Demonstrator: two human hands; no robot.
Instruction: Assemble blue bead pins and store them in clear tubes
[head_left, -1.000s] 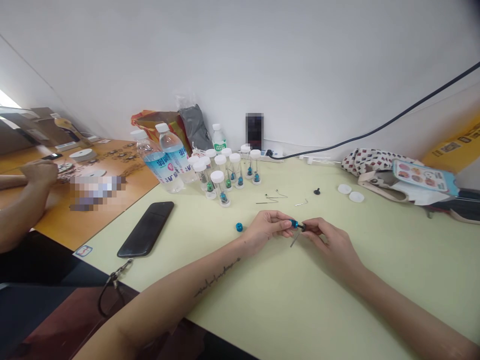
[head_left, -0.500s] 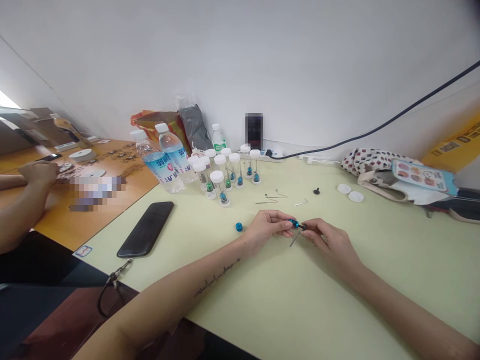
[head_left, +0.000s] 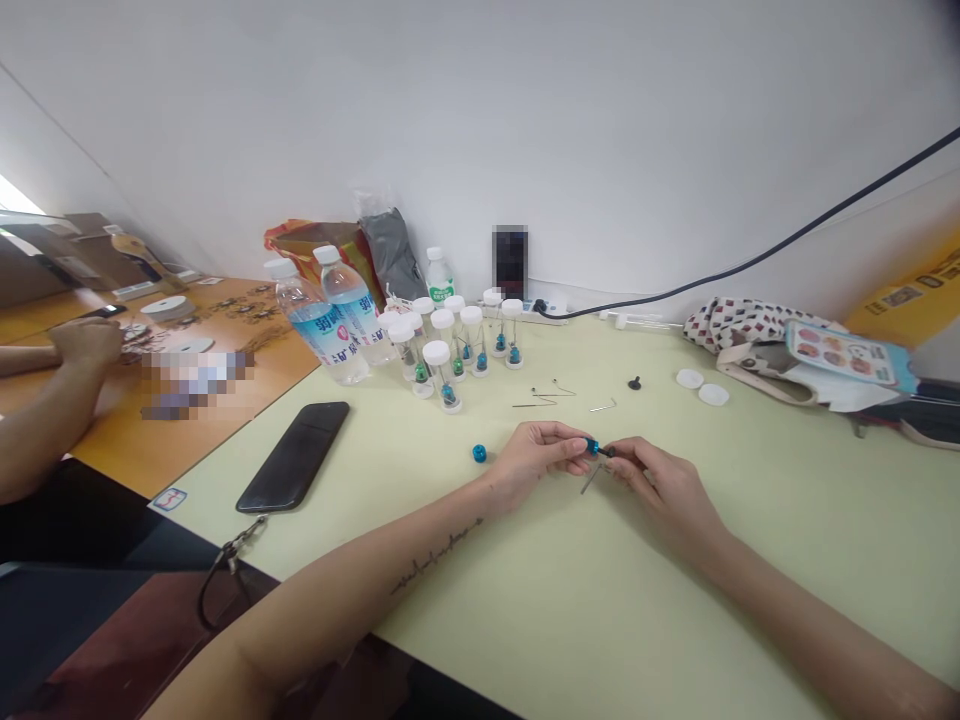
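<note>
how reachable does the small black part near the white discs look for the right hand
Probably yes: nothing appears to stand between the right hand and the black part, though that hand's fingers are at the blue-and-black piece.

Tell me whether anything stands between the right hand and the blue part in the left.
Nothing visible blocks it. The left hand holds the blue part; only a dark stem spans from it to the right hand. A metal rod slants below.

Left hand (head_left: pixel 534 460) and right hand (head_left: pixel 673 492) nearly meet, fingers (head_left: pixel 568 451) pinched, the right's apparently curled.
</note>
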